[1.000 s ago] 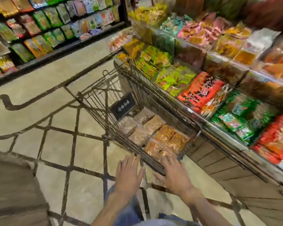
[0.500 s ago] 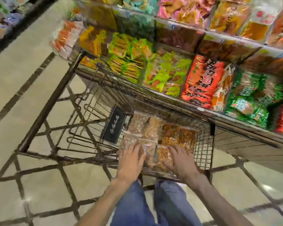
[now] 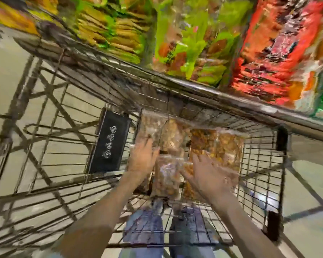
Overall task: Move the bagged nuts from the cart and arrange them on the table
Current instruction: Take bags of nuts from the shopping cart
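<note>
- Bagged nuts (image 3: pixel 192 146), in clear packets, lie in a cluster on the wire floor of the cart (image 3: pixel 67 101), toward its right end, just beside the black placard (image 3: pixel 110 144).
- Left hand (image 3: pixel 144 159) reaches down onto the leftmost packets, fingers mostly straight; blur hides whether its grip has closed on one.
- Right hand (image 3: pixel 207 174) is spread flat over the nearer packets, grip wide, holding nothing.
- Desk edge (image 3: pixel 213 94) runs along the cart's far side, stacked with green and red snack packs (image 3: pixel 203 43).
</note>
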Tool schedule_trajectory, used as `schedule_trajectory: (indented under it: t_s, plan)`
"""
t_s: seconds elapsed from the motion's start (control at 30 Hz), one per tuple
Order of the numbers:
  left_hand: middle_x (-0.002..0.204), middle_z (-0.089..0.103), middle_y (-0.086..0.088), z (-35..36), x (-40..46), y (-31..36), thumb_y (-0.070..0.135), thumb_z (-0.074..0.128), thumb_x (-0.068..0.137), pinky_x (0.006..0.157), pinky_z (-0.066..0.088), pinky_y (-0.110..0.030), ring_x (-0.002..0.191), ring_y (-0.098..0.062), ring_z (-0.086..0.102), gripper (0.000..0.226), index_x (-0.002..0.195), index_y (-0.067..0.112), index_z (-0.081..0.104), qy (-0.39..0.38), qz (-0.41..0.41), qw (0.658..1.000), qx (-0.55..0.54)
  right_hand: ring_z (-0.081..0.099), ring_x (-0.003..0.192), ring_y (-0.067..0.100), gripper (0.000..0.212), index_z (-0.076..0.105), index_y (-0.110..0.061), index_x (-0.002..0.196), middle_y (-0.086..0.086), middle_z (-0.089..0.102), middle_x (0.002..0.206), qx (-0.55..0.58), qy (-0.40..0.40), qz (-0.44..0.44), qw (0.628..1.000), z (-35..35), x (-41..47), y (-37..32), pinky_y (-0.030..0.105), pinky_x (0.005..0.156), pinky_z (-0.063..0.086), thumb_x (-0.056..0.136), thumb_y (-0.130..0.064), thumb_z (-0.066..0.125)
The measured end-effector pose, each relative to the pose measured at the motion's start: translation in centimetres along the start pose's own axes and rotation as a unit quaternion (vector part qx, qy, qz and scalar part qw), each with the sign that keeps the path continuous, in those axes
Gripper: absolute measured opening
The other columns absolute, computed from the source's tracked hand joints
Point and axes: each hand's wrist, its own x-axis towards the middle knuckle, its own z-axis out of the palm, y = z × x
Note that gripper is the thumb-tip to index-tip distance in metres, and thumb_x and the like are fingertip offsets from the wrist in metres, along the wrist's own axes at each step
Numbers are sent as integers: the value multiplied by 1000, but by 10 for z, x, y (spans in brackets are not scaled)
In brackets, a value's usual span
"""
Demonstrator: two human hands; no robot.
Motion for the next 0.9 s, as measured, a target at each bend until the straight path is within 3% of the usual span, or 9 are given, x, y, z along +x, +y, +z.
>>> schedule_trajectory:
  t_s: [0.07,0.13,0.23,0.33,0.53,0.6,0.7,0.8,0.9]
  plan:
    - [129,64,-19,13,33,-6,58,24,100,101,49,-49,118,-38,59,73,153,12,47,25,-5,1000,-12,39,151,27,82,24,-25,166,7,43,161,13,5,-7,1000,16,22,5,51,125,33,100,-74,30]
    - [127,63,-23,24,64,-8,55,29,100,99,49,-49,115,-41,57,72,153,9,44,22,-41,999,-12,45,146,27,91,31,-24,163,6,47,157,11,15,-7,1000,27,41,10,54,118,42,93,-81,18]
    - [153,42,-29,34,99,-4,42,48,104,112,42,-56,137,-46,44,69,162,10,25,14,-114,991,-72,54,137,27,82,37,-21,159,5,54,150,24,22,-11,999,43,61,19,53,109,50,97,-75,29]
    - [163,33,-26,38,121,-2,43,52,106,121,29,-46,149,-42,32,79,164,2,16,6,-204,973,-111,56,133,26,84,37,-20,160,5,58,144,49,23,-12,998,51,66,24,50,105,52,97,-75,30]
    - [137,63,-20,48,150,-19,55,78,78,108,49,-44,130,-40,55,94,151,10,39,-4,-283,942,-177,54,136,25,69,40,-20,158,5,56,147,125,17,-16,992,52,74,37,45,111,49,103,-61,46]
    - [131,66,-16,49,152,-22,67,83,67,107,50,-44,126,-38,58,99,141,11,49,3,-280,941,-191,53,138,24,67,40,-21,159,4,53,153,150,13,-7,989,49,77,39,44,113,47,104,-59,48]
    - [132,67,-12,56,154,-27,86,71,47,111,47,-43,126,-36,60,115,138,17,58,-4,-240,954,-179,52,140,22,66,38,-23,160,2,51,156,177,11,0,984,47,80,43,44,115,46,106,-58,50]
    - [131,64,-17,53,147,-23,70,85,48,109,51,-46,124,-36,61,112,139,14,53,3,-206,948,-244,52,139,21,68,38,-22,161,3,52,154,186,-3,8,983,47,84,45,44,116,45,105,-58,51]
    - [120,69,-13,38,130,-16,44,94,66,97,55,-47,112,-35,66,82,129,14,50,25,-179,947,-266,51,141,22,70,37,-21,162,3,50,157,191,-9,27,981,47,89,42,44,118,44,104,-59,52]
